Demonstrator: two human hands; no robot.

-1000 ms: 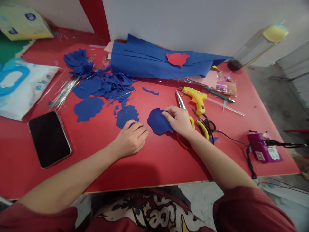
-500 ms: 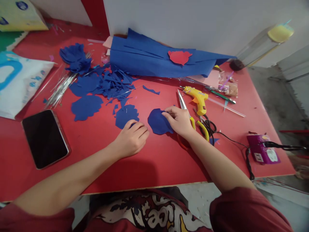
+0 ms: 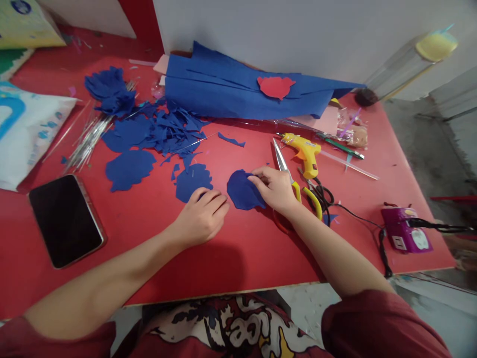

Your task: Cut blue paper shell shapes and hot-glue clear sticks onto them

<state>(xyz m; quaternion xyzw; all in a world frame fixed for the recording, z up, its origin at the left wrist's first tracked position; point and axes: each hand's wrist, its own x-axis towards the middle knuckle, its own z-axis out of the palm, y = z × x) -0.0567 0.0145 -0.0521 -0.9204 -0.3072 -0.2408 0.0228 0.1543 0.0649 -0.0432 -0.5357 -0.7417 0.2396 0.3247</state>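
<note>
Between the thumb and fingers of my right hand, a rounded blue cut-out is pinched at its right side, low over the table. My left hand is closed, fingers bent together, at the lower right edge of another blue cut-out with a small pale mark. A bit of dark blue shows between its fingers; what they grip is hidden. Scissors with yellow and red handles lie partly under my right hand and wrist. A third jagged blue cut-out lies farther left.
Blue scraps, a blue petal bundle and silvery wires lie back left. A phone is at left. Behind are a folded blue sheet and red cut-out. A yellow glue gun and purple power box are right.
The view has shifted slightly, so things at the left sit a little farther left and lower. Both hands keep nearly the same pose, and the right still pinches its blue cut-out.
</note>
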